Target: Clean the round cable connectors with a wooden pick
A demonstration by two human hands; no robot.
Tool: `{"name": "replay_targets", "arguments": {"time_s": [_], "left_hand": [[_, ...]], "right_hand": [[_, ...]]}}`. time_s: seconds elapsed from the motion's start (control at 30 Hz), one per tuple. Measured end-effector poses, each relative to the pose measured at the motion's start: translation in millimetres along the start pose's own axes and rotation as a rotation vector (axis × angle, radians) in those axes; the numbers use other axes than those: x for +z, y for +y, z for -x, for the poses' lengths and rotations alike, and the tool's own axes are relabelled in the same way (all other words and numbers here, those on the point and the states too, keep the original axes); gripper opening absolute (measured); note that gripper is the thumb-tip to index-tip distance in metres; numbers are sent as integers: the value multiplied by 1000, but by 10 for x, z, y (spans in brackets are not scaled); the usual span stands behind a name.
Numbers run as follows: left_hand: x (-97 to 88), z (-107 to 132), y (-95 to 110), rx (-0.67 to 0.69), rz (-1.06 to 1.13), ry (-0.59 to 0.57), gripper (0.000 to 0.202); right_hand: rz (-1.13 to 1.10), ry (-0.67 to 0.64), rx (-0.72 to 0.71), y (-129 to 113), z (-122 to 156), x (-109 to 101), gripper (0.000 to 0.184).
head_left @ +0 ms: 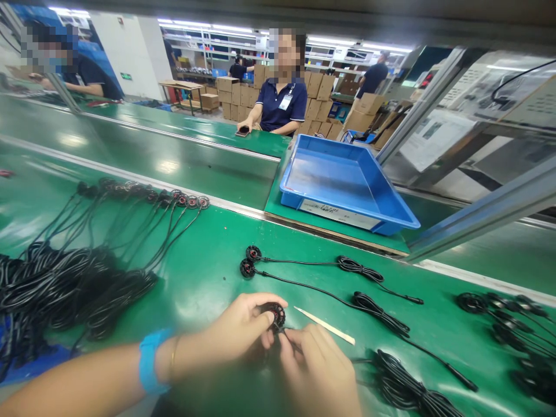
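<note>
My left hand (243, 324), with a blue band at the wrist, grips a small black disc-shaped part (278, 315) with reddish bits inside, thumb on its face. At the disc's lower edge, my right hand (319, 359) pinches its black cable, which is mostly hidden by the fingers. A coiled black cable (403, 382) lies just right of that hand. Beyond my fingers rests a pale pointed stick (330, 327). Farther out, two similar discs, one upper (253, 253) and one lower (247, 268), lie with their cables stretched rightward.
Many bundled black cables (78, 289) with discs cover the left side of the green bench (195, 255). More discs (471, 302) lie at the right edge. A blue tray (347, 217) sits behind, beside a metal post (486, 202). Across the line sits a person (282, 110).
</note>
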State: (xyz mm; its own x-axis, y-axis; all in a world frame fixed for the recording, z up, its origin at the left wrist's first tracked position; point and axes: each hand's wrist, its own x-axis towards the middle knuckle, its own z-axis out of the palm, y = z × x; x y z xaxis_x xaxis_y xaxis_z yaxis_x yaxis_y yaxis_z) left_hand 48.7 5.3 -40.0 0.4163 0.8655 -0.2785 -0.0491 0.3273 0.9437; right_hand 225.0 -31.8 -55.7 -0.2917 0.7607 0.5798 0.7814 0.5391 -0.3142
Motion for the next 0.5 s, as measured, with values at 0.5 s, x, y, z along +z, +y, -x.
{"name": "replay_targets", "arguments": {"time_s": [0.5], "left_hand": [[-4, 24, -31, -3, 54, -11, 40]], "right_hand": [[102, 52, -105, 41, 24, 16, 15]]}}
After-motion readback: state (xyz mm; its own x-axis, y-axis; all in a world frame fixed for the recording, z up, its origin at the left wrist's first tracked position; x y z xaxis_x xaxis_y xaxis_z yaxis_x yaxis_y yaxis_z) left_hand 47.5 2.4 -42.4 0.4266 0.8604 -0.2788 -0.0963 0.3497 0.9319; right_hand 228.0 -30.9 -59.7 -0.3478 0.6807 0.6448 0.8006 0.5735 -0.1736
